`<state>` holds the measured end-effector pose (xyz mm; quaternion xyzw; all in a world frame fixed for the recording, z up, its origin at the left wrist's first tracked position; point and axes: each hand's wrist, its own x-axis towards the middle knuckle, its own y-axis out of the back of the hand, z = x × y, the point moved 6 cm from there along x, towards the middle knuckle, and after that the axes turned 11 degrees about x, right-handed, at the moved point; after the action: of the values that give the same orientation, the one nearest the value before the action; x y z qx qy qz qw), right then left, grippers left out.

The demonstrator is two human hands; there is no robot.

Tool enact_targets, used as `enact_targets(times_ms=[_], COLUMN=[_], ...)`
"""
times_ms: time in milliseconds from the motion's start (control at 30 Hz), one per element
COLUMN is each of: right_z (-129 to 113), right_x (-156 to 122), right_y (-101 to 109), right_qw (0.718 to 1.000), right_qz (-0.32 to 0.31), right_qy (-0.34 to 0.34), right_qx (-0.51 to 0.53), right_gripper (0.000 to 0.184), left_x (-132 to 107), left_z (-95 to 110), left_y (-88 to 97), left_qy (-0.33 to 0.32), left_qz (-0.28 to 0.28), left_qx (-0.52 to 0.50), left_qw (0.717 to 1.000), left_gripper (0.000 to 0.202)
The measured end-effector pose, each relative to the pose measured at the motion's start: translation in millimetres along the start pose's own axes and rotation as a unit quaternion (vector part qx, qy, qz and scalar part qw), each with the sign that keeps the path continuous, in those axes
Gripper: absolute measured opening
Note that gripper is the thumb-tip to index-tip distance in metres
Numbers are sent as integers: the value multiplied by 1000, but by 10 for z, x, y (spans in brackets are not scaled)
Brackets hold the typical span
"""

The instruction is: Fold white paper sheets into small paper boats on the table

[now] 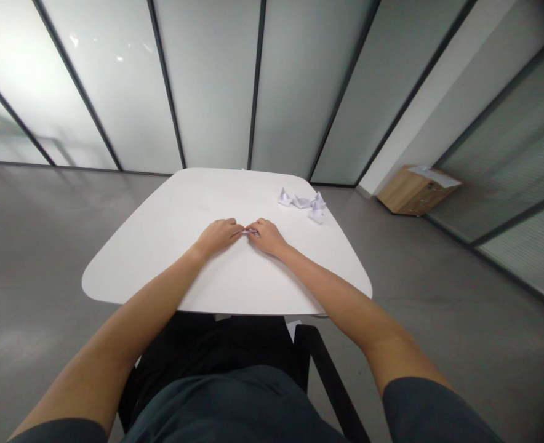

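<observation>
Left hand [219, 237] and right hand [267, 237] are pinching a small folded paper [250, 232] between them on a white table [161, 227] (more folded paper shapes [303, 203] sit just up to the right).

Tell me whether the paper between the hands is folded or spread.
Folded: the small white paper piece pinched between the left hand and right hand looks narrow and creased, though it is mostly hidden.

Thin white paper [302, 201] on a smooth, matt white tabletop [170, 209]
</observation>
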<state>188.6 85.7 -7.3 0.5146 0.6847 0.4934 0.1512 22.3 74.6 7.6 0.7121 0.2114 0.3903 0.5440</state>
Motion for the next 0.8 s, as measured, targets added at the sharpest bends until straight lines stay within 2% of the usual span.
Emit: enact_targets(times_ms=[200,367,433,567,667,800], right_z=[29,71,71,50,36,43], right_x=[47,72,78,86,93,105], right_y=[10,7,0,12,14,-16], right_qw=[997,985,984,984,983,985], right_qz=[32,87,96,104,101,83], right_qy=[-18,-65,-65,-29,17,55], right_qx=[67,134,137,142,149,141], right_gripper=[30,50,46,30,32,36], left_x=[25,43,51,53,31,2], left_z=[-61,-151,-168,-217,-260,-291], left_y=[0,-62,-91,-162,-213,-184], left_qy=[44,104,112,146,175,165], left_qz=[29,61,61,39,17,18], left_qx=[-41,-101,-124,-170,-205,-205], left_qw=[998,988,984,974,963,965], left_gripper=[39,37,37,38,37,34])
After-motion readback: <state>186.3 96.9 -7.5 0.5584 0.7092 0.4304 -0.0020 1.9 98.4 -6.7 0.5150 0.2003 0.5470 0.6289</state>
